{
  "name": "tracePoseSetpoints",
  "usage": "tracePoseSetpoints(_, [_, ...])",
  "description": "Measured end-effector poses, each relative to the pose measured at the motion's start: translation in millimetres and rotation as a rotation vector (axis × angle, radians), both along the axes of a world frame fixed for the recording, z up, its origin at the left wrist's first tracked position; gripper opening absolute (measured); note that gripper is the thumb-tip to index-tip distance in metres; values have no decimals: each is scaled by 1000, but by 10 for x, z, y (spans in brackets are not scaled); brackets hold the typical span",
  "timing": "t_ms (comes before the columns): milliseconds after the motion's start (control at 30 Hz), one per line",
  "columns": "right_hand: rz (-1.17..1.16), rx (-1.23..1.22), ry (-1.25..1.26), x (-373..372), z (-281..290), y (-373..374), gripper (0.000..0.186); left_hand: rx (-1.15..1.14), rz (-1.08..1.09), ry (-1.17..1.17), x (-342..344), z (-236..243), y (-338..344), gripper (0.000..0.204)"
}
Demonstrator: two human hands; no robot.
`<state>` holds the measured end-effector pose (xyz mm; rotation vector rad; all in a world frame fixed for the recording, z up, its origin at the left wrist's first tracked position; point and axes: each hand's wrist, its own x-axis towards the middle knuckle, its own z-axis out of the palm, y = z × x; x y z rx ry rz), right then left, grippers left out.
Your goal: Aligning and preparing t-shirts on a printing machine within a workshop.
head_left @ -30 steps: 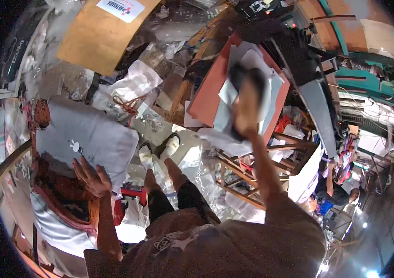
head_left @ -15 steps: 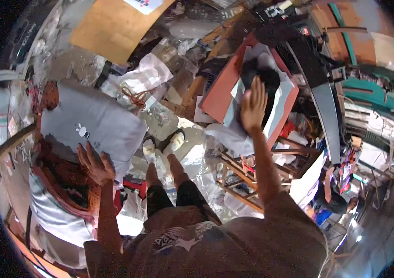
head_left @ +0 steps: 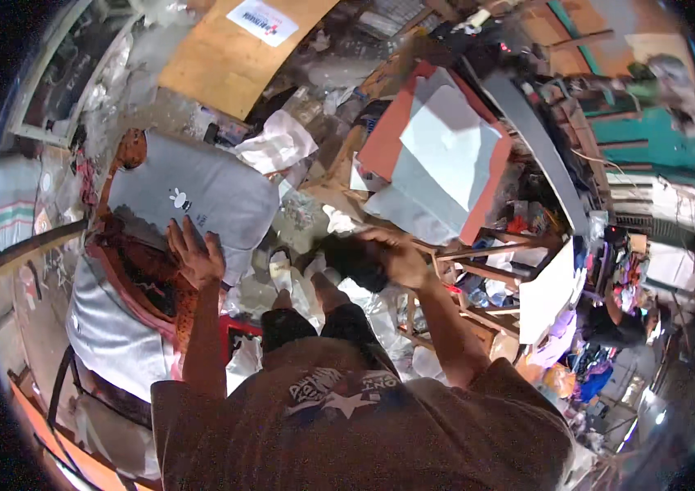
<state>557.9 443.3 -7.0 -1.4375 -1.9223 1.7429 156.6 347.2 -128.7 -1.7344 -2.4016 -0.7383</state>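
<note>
Grey cloth (head_left: 229,182) lies flat where I rest the left hand (head_left: 199,260), fingers spread and empty, presumably steadying it, while the right hand (head_left: 407,260) grips a dark bundle (head_left: 360,262).

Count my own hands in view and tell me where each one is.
2. Your left hand is spread over the near edge of the grey cloth; your right hand grips a dark bundle near the picture's middle. Neither is hidden.
</note>
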Motion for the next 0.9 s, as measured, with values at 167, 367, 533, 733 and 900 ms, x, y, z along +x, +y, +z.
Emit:
tracePoseSetpoints(167, [-153, 540, 174, 501, 1677, 256, 41, 164, 0, 2, 5, -144, -47, 59])
tracePoseSetpoints(367, [-579, 1583, -78, 1006, 3170, 914, 31, 190, -38, -109, -212, -499, -127, 61])
tracePoseSetpoints(533, [-457, 930, -628, 1381, 2460, 1466, 53, 27, -23, -204, -284, -298, -92, 51])
tracePoseSetpoints(733, [-529, 1325, -304, 1003, 2216, 862, 36, 238, -103, -391, 715, 281, 107, 16])
tracePoseSetpoints(900, [-260, 933, -245, 293, 1117, 803, 24, -8, -363, -511, 2004, 491, 723, 20])
